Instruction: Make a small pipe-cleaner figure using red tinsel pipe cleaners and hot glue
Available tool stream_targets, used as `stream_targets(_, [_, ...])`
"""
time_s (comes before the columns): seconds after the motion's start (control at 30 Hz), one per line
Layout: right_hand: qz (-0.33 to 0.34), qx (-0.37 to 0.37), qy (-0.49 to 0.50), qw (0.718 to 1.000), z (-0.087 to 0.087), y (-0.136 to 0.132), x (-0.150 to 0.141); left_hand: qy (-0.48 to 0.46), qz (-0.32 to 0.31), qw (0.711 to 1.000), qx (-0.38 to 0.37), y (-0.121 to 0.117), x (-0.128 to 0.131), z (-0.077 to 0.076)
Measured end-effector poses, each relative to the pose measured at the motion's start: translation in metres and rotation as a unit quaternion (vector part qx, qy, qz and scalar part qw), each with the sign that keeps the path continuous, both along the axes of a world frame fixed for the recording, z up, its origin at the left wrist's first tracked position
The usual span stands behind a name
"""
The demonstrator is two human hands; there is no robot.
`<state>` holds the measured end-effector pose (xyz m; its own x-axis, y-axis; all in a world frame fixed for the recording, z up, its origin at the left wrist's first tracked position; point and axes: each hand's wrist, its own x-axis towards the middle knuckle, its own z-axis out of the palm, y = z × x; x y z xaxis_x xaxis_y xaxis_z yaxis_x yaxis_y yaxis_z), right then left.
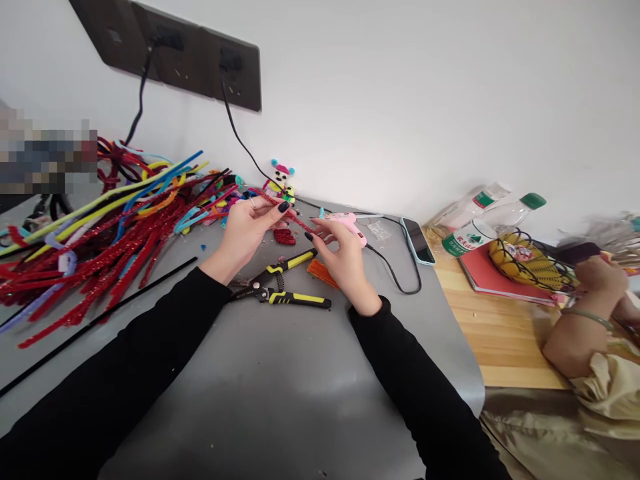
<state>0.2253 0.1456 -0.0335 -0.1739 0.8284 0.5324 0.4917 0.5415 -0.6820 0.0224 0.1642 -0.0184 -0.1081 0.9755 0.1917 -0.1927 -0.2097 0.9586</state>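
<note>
Between my two hands runs a red glittery pipe cleaner [299,223], held above the grey table. My left hand [249,228] pinches it between thumb and fingers; a ring shows on one finger. At its other end, my right hand [340,250] has thumb and fingertips closed on it. Below them lie open wire pliers [280,283] with black and yellow handles. A small coiled red piece [284,237] rests just beneath the held pipe cleaner. Beside my right hand are an orange piece [321,272] and a pink glue gun [353,225], the gun partly hidden.
Many coloured pipe cleaners [135,220] are heaped at the left. A small pipe-cleaner figure [280,179] stands near the wall. A phone [417,240] lies by the table's right edge. Bottles [470,233] and a netted yellow bundle [527,260] sit near another person's hand [600,277].
</note>
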Motion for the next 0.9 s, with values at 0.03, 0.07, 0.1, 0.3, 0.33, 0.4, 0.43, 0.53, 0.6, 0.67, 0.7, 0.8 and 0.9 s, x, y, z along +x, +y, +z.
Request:
stream_targets(0.03, [0.004,0.005,-0.002,1.000,0.0004,-0.0004,-0.0002,-0.004,-0.004,1.000,-0.004,-0.0009,0.0012,0.0002])
stream_targets(0.07, [0.010,0.008,-0.004,1.000,0.0007,-0.0009,-0.0004,-0.007,-0.010,1.000,-0.008,-0.0020,0.0027,0.0003])
stream_targets(0.1, [0.018,0.011,-0.007,1.000,0.0009,-0.0014,-0.0008,-0.011,-0.017,1.000,-0.011,-0.0032,0.0042,0.0002])
stream_targets(0.3, [0.023,0.008,-0.036,0.999,-0.0007,-0.0032,-0.0030,-0.016,-0.053,0.998,-0.018,-0.0081,0.0109,-0.0024])
stream_targets(0.33, [0.020,0.004,-0.037,0.999,-0.0008,-0.0032,-0.0030,-0.014,-0.053,0.998,-0.021,-0.0083,0.0111,-0.0027])
stream_targets(0.4, [0.017,0.002,-0.034,0.999,-0.0008,-0.0031,-0.0027,-0.007,-0.054,0.998,-0.026,-0.0084,0.0110,-0.0029])
stream_targets(0.43, [0.015,0.003,-0.032,0.999,-0.0007,-0.0031,-0.0024,-0.002,-0.055,0.998,-0.027,-0.0083,0.0108,-0.0028])
stream_targets(0.53, [0.007,0.009,-0.031,0.999,-0.0005,-0.0033,-0.0021,0.009,-0.056,0.998,-0.025,-0.0082,0.0103,-0.0021])
stream_targets(0.6, [0.006,0.012,-0.031,0.999,-0.0004,-0.0034,-0.0025,0.012,-0.052,0.998,-0.024,-0.0080,0.0101,-0.0018])
stream_targets(0.67, [0.011,0.016,-0.027,0.999,0.0001,-0.0036,-0.0030,0.012,-0.050,0.998,-0.024,-0.0078,0.0101,-0.0018])
stream_targets(0.7, [0.013,0.016,-0.025,0.999,0.0005,-0.0037,-0.0033,0.011,-0.050,0.998,-0.024,-0.0077,0.0102,-0.0019])
stream_targets(0.8, [0.013,0.007,-0.023,1.000,0.0026,-0.0041,-0.0037,0.008,-0.052,0.998,-0.028,-0.0076,0.0108,-0.0028])
stream_targets(0.9, [0.013,0.001,-0.014,1.000,0.0046,-0.0045,-0.0038,0.010,-0.060,0.998,-0.028,-0.0076,0.0111,-0.0042])
